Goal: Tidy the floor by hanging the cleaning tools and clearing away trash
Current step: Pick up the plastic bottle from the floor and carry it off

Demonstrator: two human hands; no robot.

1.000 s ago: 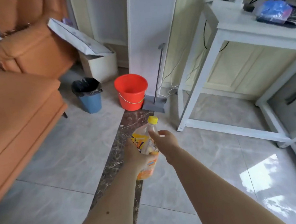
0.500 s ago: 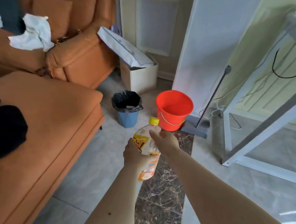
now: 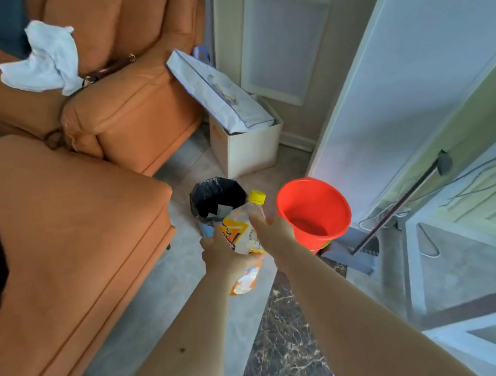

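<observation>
- Fingers [image 3: 256, 219] of the right hand [image 3: 273, 234] and the left hand [image 3: 223, 254] are clamped on the plastic bottle [image 3: 241, 234], held beside the black-lined bin [image 3: 217, 197].
- Best carried fully over the bin's mouth, avoiding the red bucket [image 3: 313, 208], before letting go.

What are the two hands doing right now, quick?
Left hand: closed around the bottle, at its lower body.
Right hand: closed on the same bottle, gripping it near the neck.
</observation>
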